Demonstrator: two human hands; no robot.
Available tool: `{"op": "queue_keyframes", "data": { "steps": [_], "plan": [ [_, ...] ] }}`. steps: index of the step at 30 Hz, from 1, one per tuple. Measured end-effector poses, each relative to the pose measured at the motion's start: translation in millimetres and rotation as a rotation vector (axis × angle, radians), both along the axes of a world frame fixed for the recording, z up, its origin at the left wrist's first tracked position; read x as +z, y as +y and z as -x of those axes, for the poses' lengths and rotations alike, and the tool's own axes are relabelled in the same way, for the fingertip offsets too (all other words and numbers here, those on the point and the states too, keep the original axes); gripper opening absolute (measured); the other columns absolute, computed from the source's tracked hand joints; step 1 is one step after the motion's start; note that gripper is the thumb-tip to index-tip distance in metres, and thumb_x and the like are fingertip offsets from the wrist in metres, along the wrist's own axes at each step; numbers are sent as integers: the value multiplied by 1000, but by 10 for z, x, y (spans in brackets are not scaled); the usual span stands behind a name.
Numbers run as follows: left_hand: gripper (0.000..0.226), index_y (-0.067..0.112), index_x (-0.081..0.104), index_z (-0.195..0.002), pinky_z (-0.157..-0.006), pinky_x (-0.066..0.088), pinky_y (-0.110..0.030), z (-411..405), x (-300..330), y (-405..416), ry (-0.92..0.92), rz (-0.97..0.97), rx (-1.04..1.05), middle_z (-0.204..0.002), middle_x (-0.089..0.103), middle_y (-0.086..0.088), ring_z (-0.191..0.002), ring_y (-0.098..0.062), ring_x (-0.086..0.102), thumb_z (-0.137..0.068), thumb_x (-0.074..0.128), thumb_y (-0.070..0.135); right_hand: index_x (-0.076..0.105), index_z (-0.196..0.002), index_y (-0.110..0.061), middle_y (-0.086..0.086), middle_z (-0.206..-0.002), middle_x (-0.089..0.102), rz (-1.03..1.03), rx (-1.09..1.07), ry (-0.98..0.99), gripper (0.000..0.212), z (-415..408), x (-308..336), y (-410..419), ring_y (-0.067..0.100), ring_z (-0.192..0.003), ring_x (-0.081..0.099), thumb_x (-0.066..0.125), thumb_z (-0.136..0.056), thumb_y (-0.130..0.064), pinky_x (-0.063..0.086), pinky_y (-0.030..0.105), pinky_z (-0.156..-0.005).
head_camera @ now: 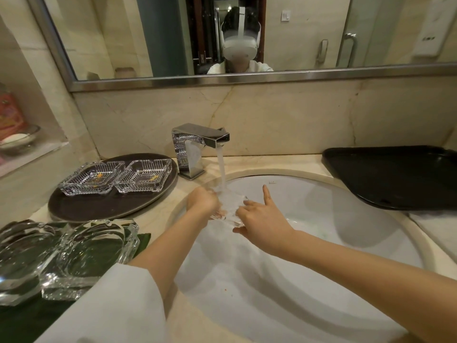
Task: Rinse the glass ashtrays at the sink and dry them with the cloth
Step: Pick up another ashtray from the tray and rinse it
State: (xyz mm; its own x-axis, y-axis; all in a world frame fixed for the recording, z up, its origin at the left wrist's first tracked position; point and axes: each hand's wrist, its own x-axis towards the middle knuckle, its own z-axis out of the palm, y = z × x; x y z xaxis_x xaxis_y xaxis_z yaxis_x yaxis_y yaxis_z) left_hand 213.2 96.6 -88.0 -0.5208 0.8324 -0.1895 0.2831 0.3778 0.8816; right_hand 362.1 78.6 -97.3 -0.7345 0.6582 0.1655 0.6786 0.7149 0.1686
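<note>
A clear glass ashtray [229, 206] is held under the running water from the chrome faucet [197, 142], above the white sink [321, 194]. My left hand [201, 201] grips its left side. My right hand [264, 219] holds its right side with the thumb and curled fingers, the index finger sticking up. Two square cut-glass ashtrays [116, 177] with orange specks inside sit on a round dark tray [99, 209]. Two large smooth glass ashtrays [61, 253] rest on a green cloth [29, 320] at the near left.
A black rectangular tray [395, 177] lies on the counter to the right of the sink. A wall niche at the left holds a soap dish [17, 139]. The mirror [222, 33] runs along the back wall above the marble splashback.
</note>
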Motion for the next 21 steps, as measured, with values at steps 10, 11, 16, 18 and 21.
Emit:
{"op": "queue_keyframes", "data": {
  "steps": [10,11,16,18,21],
  "plan": [
    [30,11,57,-111,-52,44,-26,52,102,-50,-152,-143,-57,-82,61,-7,-60,-20,56,-91,40,-2,59,-120,-5,12,-117,57,201,171,386,33,44,-22,41,31,-108,50,55,-87,-10,39,37,-96],
    [26,16,56,-109,-48,44,-24,64,118,-69,-117,-155,-71,-83,61,-5,-60,-19,57,-94,40,2,61,-118,-5,13,-116,59,177,177,366,33,-11,-38,99,32,-109,52,56,-88,-19,39,43,-98],
    [20,12,60,-111,-50,51,-25,78,58,-113,-17,-198,-129,-80,65,-8,-56,-24,63,-97,47,15,52,-130,-16,0,-151,31,208,55,208,75,-171,8,225,19,-143,17,12,-88,-63,14,39,-114],
    [13,12,62,-101,-50,50,-27,71,47,-112,-13,-192,-128,-73,65,-7,-48,-21,63,-95,51,16,39,-139,-18,0,-156,17,281,-9,293,58,-115,-2,208,19,-142,21,22,-95,-52,21,33,-111],
    [7,11,57,-88,-44,46,-22,63,84,-104,-14,-208,-119,-65,61,-5,-37,-14,59,-92,56,16,19,-147,-21,3,-153,25,445,-153,580,60,1,-42,235,25,-127,44,48,-95,-33,37,33,-98]
  ]
}}
